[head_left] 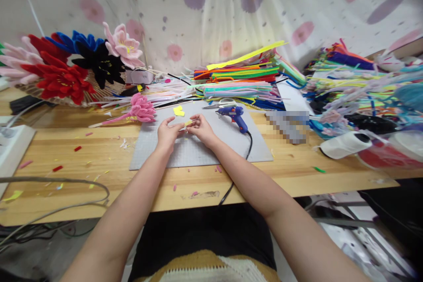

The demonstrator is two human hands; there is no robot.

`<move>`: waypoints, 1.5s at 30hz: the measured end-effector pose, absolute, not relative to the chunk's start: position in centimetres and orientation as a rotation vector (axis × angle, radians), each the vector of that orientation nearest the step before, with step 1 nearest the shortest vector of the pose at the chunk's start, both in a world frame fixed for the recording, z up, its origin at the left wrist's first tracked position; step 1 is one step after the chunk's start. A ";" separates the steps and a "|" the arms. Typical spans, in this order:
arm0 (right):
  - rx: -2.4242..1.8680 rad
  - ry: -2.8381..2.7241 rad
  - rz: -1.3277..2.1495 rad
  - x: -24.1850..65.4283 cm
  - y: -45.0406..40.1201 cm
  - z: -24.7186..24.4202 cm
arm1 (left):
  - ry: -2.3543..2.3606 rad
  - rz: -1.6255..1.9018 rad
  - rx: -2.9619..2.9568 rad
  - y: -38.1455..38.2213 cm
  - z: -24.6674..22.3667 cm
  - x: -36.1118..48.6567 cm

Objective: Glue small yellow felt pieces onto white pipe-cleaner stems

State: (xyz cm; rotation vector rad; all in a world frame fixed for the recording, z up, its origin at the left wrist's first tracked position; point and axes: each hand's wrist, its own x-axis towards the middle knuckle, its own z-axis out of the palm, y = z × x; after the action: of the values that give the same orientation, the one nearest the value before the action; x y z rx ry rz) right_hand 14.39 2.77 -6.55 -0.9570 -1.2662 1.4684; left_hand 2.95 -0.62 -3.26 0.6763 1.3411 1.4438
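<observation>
Over the grey cutting mat (201,150), my left hand (169,133) and my right hand (201,130) meet with pinched fingers at a small yellowish piece (188,123). It is too small for me to tell its kind. Just beyond my hands lies a bright yellow cut-out piece (179,111) on the mat. To the right of my right hand rests a blue glue gun (234,116), its black cord running down to the table's front edge. A pair of scissors (214,105) lies behind the glue gun. Left of the mat is a pink pipe-cleaner flower (142,108) on its stem.
Bundles of coloured pipe cleaners (238,79) line the back, with more piled at right. Fuzzy flowers (66,77) stand in a basket at back left. A white power strip (16,150) and cables occupy the left edge. A white bottle-like object (345,144) lies at right.
</observation>
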 end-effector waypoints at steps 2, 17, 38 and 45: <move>-0.953 -1.273 1.464 14.4 2.8 -6.6 | 1.341 1.443 0.672 -0.6 -3.3 2.9; -0.941 -1.232 1.453 14.8 2.6 -6.0 | 1.245 1.412 0.607 -0.5 -3.1 2.4; -0.917 -1.222 1.410 14.9 3.0 -6.2 | 1.338 1.405 0.737 -0.8 -3.1 3.1; -0.901 -1.172 1.410 15.0 3.1 -6.3 | 1.242 1.388 0.744 -0.9 -3.2 2.7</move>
State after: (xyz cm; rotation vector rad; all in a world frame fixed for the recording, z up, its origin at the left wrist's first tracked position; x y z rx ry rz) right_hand 14.99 3.13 -6.30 -0.9008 -1.1721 1.4096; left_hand 2.66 -0.90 -3.16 0.7436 1.2418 1.3882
